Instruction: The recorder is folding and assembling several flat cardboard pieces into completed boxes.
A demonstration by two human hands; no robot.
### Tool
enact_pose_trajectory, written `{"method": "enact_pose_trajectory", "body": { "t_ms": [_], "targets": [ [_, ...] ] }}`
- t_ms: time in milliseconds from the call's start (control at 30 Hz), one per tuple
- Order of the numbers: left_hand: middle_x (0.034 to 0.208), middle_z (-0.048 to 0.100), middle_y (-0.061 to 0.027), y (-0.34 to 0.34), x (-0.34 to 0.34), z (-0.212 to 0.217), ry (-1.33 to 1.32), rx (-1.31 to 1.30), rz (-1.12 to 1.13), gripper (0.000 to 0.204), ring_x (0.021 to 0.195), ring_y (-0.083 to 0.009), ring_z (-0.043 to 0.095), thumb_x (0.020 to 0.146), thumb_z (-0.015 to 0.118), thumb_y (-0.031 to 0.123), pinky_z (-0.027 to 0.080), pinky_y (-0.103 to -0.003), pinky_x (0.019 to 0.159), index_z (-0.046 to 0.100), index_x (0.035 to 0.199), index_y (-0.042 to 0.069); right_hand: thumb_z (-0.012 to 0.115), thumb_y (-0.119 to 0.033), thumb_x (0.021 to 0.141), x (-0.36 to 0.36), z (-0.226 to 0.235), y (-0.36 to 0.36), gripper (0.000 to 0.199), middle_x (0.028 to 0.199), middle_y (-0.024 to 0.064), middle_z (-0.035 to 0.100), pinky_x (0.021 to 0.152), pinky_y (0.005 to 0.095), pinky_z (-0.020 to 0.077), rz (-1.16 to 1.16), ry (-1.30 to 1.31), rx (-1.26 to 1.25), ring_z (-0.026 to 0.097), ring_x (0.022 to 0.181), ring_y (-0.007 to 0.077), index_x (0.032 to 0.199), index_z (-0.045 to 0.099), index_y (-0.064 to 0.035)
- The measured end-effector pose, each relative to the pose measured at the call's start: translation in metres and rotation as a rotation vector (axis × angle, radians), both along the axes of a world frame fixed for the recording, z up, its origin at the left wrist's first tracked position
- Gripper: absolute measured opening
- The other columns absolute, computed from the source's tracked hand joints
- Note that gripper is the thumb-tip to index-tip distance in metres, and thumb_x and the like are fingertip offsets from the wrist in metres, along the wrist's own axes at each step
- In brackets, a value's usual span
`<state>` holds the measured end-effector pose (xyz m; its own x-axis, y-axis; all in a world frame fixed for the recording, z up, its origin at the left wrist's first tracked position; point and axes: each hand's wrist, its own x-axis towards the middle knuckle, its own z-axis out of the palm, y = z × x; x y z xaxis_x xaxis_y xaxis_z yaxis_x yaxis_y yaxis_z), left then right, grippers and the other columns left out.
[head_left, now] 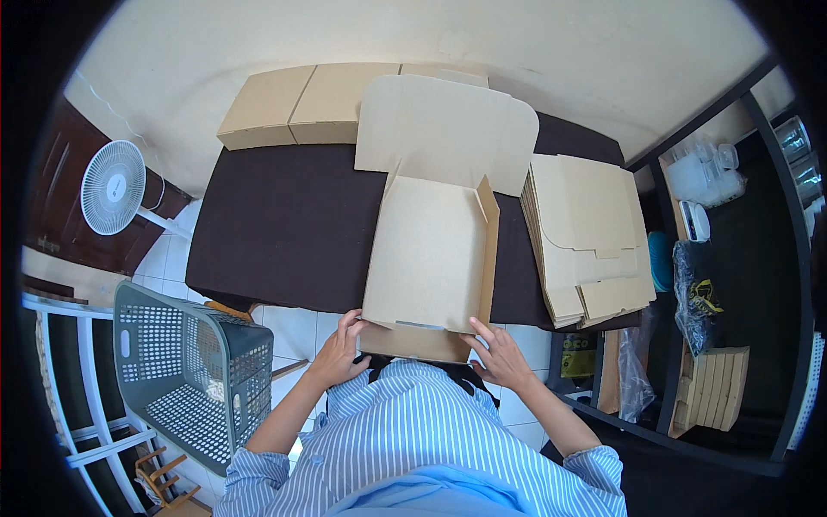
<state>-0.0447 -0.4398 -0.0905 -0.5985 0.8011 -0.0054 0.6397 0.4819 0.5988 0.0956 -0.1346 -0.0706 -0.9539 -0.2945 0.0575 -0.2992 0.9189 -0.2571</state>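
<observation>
A brown cardboard box point(424, 250) lies open at the table's near edge, its side walls partly raised. Its wide lid point(444, 121) with rounded corners stands up at the far end. My left hand point(339, 351) holds the near left corner, fingers at the edge of the front panel point(413, 343). At the near right corner, my right hand point(500, 355) grips the same panel, fingertips on its upper edge. The undersides of both grips are partly hidden. To the right lies a stack of flat, unfolded cardboard boxes point(594, 215).
Closed cardboard boxes point(323, 99) line the back of the dark-covered table point(276, 233). On the left stand a grey-green plastic basket point(185, 362) and a white fan point(115, 187). A dark-framed shelf point(758, 121) with plastic containers and wrapped items runs along the right.
</observation>
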Motion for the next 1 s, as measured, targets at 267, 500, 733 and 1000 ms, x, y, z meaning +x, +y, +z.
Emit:
{"method": "enact_pose_trajectory", "body": {
  "t_ms": [267, 500, 733, 1000],
  "targets": [
    [0.128, 0.023, -0.0200, -0.004, -0.003, 0.000, -0.003, -0.037, -0.041, 0.079, 0.110, -0.0348, 0.044, 0.063, 0.074, 0.014, 0.048, -0.039, 0.085, 0.029, 0.127, 0.011, 0.082, -0.033, 0.051, -0.001, -0.009, -0.005, 0.105, 0.137, 0.0116, 0.015, 0.097, 0.0399, 0.0332, -0.004, -0.008, 0.090, 0.030, 0.111, 0.0316, 0.138, 0.026, -0.0180],
    [0.129, 0.022, -0.0175, -0.001, -0.008, 0.002, -0.026, -0.097, -0.038, 0.084, 0.112, -0.0334, 0.042, 0.061, 0.077, 0.019, 0.046, -0.038, 0.089, 0.033, 0.133, 0.021, 0.082, -0.032, 0.051, -0.002, -0.006, -0.003, 0.098, 0.134, 0.0082, 0.019, 0.097, 0.0391, 0.0348, 0.012, -0.040, 0.070, 0.028, 0.112, 0.0335, 0.134, 0.032, -0.0145],
    [0.130, 0.021, -0.0170, -0.001, -0.011, -0.004, -0.046, -0.145, -0.062, 0.088, 0.118, -0.0370, 0.033, 0.059, 0.081, 0.021, 0.041, -0.041, 0.096, 0.034, 0.133, 0.025, 0.079, -0.030, 0.059, -0.001, -0.013, 0.005, 0.066, 0.122, 0.0092, 0.027, 0.098, 0.0405, 0.0355, 0.055, -0.064, 0.043, 0.025, 0.115, 0.0351, 0.113, 0.048, -0.0100],
    [0.114, 0.035, -0.0129, -0.006, 0.003, -0.026, 0.271, 0.077, 0.032, 0.057, 0.105, -0.0309, 0.036, 0.054, 0.080, 0.013, 0.035, -0.040, 0.093, 0.058, 0.106, 0.016, 0.078, -0.022, 0.057, -0.006, -0.001, 0.002, 0.063, 0.117, 0.0093, 0.030, 0.097, 0.0393, 0.0353, 0.035, -0.072, 0.024, 0.030, 0.112, 0.0333, 0.111, 0.049, -0.0069]
  ]
}}
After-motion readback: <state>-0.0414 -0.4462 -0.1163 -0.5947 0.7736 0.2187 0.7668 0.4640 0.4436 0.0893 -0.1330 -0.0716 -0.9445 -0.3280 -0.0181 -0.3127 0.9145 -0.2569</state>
